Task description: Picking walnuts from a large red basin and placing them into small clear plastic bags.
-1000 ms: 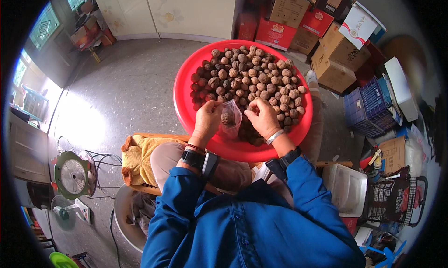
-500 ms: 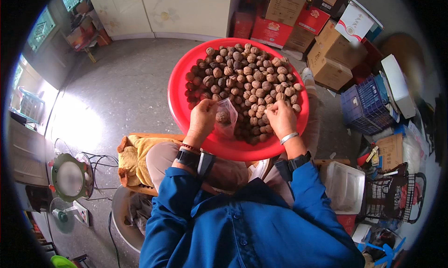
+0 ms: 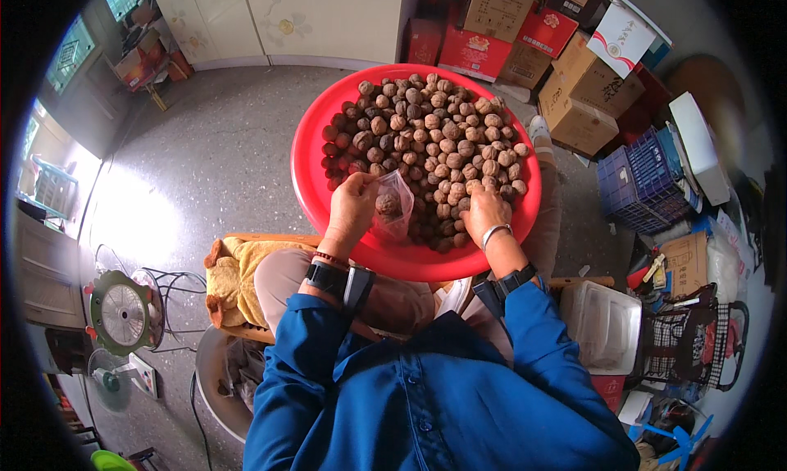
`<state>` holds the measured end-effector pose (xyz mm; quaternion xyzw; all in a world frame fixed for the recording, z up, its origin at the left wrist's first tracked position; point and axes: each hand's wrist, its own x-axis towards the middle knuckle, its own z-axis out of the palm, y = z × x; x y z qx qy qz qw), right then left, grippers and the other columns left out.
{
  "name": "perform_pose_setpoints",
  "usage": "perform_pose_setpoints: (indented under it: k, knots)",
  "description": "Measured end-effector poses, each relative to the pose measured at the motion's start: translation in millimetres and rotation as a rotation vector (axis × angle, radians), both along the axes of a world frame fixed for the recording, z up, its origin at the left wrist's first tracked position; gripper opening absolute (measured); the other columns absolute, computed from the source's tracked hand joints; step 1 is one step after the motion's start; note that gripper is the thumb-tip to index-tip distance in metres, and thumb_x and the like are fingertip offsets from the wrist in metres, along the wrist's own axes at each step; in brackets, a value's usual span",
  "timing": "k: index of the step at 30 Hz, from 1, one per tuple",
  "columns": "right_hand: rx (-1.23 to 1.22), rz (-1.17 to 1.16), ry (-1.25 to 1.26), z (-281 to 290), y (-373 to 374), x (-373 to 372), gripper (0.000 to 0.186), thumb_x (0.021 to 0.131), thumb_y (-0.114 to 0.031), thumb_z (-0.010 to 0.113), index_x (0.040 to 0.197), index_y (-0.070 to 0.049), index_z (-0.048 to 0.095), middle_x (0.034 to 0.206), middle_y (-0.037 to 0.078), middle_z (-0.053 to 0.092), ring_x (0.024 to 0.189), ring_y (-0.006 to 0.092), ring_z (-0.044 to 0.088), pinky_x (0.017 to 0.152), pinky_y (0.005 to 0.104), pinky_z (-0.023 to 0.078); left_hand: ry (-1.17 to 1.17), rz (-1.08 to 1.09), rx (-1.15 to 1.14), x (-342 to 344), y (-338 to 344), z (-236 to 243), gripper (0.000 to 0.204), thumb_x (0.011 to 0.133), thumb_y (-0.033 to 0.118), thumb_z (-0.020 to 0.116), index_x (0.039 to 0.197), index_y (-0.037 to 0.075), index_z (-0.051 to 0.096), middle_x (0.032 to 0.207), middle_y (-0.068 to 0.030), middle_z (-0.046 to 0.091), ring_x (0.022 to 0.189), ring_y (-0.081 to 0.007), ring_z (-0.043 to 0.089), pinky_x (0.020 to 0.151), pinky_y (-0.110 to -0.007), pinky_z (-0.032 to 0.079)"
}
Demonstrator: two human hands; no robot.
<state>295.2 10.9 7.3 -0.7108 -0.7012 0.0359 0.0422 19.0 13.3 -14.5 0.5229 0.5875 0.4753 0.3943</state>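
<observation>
A large red plastic basin rests over my lap, heaped with walnuts. My left hand pinches the top of a clear plastic bag at the near left of the heap; one walnut shows inside it. My right hand is down among the walnuts at the right, fingers curled over them; what is between its fingertips is hidden.
Stacked boxes stand at the back right, blue crates and a white tub at the right. A yellow plush cushion is beside my left leg, with fans, cables and a metal basin farther left.
My right hand has moved from beside the bag to the right, onto the walnuts, and its fingers now curl downward. My left hand still holds the bag, shifted slightly leftward in view.
</observation>
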Motion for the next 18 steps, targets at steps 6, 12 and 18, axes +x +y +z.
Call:
perform_pose_setpoints:
  k: [6,12,18]
  knots:
    - [0.04,-0.003,0.108,1.3,-8.4,7.2,0.044,0.078,-0.021,0.078,0.114,0.0,0.063,0.122,0.026,0.064,0.105,0.0423,0.068,0.09,0.0488,0.057,0.028,0.016,-0.001,-2.2,1.1,-4.7,0.02,0.094,0.015,0.069,0.107,0.0,0.072,0.078,-0.0108,0.07,0.069,-0.0156,0.065,0.065,-0.031,0.053]
    - [0.067,-0.06,0.249,-9.1,-9.8,25.1,0.044,0.077,-0.024,0.079,0.111,-0.002,0.063,0.109,0.024,0.069,0.102,0.0415,0.068,0.088,0.05,0.056,0.042,0.006,0.041,-2.3,1.1,-4.9,0.02,0.094,0.015,0.069,0.107,0.0,0.072,0.079,-0.0117,0.07,0.071,-0.0162,0.066,0.067,-0.032,0.053]
    - [0.209,-0.055,0.459,-6.4,-11.8,27.2,0.039,0.078,-0.02,0.081,0.108,-0.003,0.064,0.1,0.02,0.072,0.095,0.0383,0.071,0.084,0.0467,0.057,0.026,0.003,0.008,-2.2,2.1,-3.6,0.02,0.094,0.014,0.069,0.107,0.0,0.072,0.079,-0.0109,0.07,0.071,-0.0158,0.065,0.067,-0.031,0.053]
